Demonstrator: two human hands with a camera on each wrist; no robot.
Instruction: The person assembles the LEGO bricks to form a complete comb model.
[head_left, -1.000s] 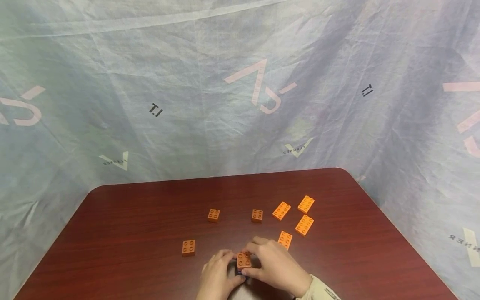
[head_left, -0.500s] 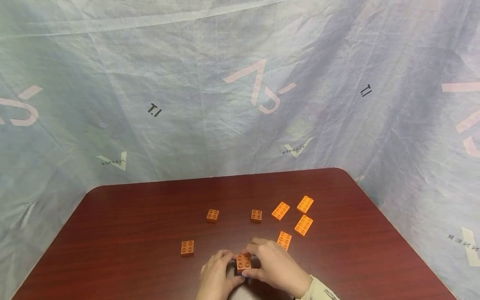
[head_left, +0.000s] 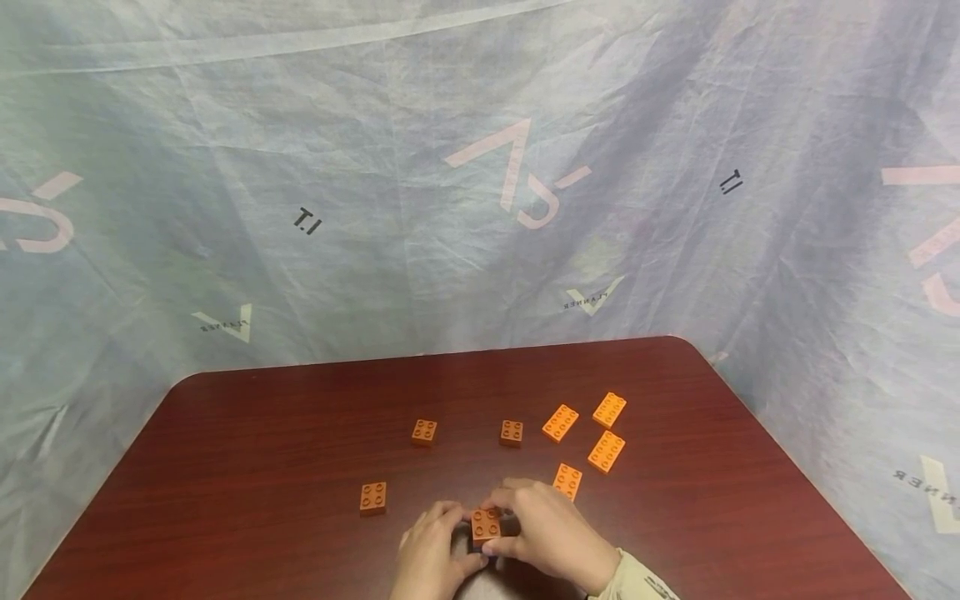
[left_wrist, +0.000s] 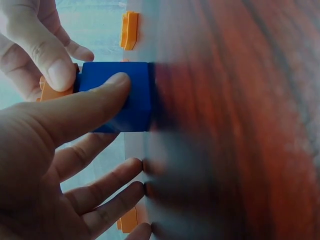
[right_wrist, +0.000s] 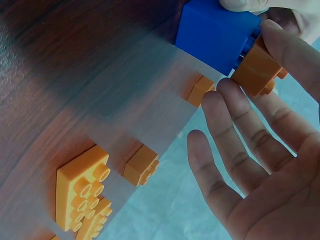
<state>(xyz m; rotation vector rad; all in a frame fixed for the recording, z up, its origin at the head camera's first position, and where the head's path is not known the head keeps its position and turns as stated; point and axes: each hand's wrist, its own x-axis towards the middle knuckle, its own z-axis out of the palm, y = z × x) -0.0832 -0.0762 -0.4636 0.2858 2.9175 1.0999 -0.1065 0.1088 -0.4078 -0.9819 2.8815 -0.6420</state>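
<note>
In the head view my left hand [head_left: 431,550] and right hand [head_left: 551,529] meet at the table's near side. Between them is a brown-orange toy brick [head_left: 485,525] with its studs up. My left hand holds a larger blue block [left_wrist: 140,97], its thumb lying along one face; the block stands on the tabletop. My right thumb and fingers pinch the brown-orange brick, which sits over the blue block's studs. The right wrist view shows some blue studs [right_wrist: 247,45] in a gap between the two pieces. The right hand's other fingers are extended.
Three loose brown-orange bricks lie beyond and left of the hands, one brick [head_left: 373,497] at left. Several lighter orange bricks lie at right, including an orange brick [head_left: 606,451]; another orange brick [head_left: 567,481] is partly behind the right hand. A pale cloth [head_left: 405,208] hangs behind the table.
The head view has drifted very slightly, shifting the scene left. Both hands keep their hold, and less blue shows under the brown-orange brick than a second ago.
</note>
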